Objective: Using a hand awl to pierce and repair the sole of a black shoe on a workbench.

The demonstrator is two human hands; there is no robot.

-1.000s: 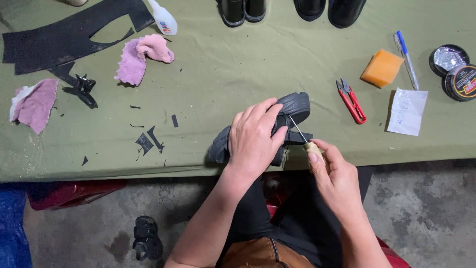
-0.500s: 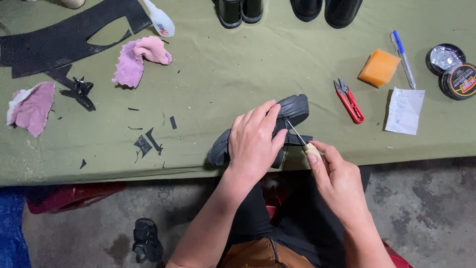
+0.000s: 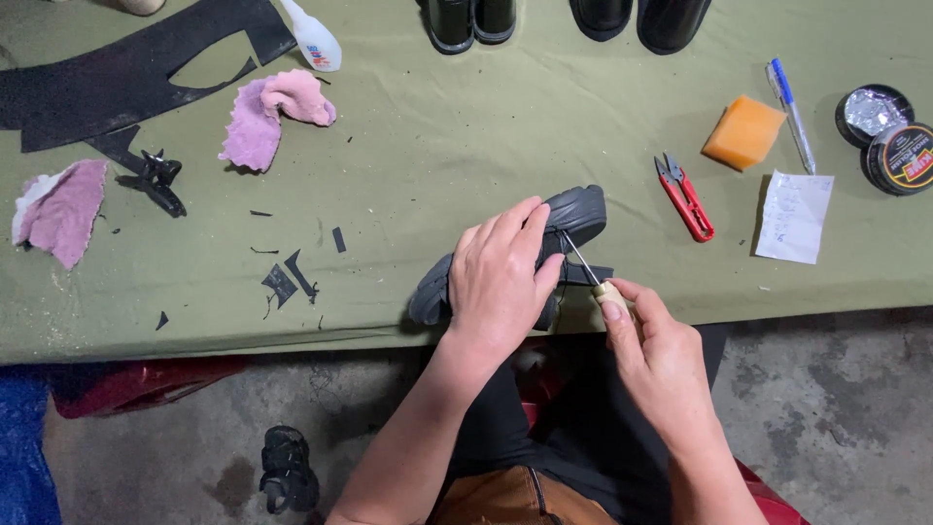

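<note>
Fingers of our left hand (image 3: 501, 277) press down flat on top of a dark grey shoe (image 3: 573, 216), wrapping over its middle so it cannot slide on the table. Our right hand (image 3: 653, 352) is closed tight around the pale wooden handle of an awl (image 3: 595, 282), and the thin metal point leans up and to the left, right against the side of the shoe. We think the left hand holds the shoe down so the sharp point can push in without the shoe moving. The shoe sits near the lower middle of the frame, close to the front edge of the green cloth table (image 3: 437, 146), close to our body. It looks soft and dull, dark grey, with ridges on the rounded end that peeks out past our fingers. Its lower end sticks out on the left side of our hand. Just to the right of it lie small red snips (image 3: 686, 197), then a white slip of paper (image 3: 795, 217). Farther up on the right are an orange sponge (image 3: 743, 132), a blue pen (image 3: 789, 112) and two round tins (image 3: 889, 136). On the left side we see little black scraps (image 3: 289, 282), two pink fluffy rags (image 3: 272, 117), a black clip (image 3: 155, 180) and a big black cut sheet (image 3: 126, 68) in the upper left. A small white glue bottle (image 3: 313, 39) lies at the top, and dark shiny shoes (image 3: 471, 19) stand along the top edge.
</note>
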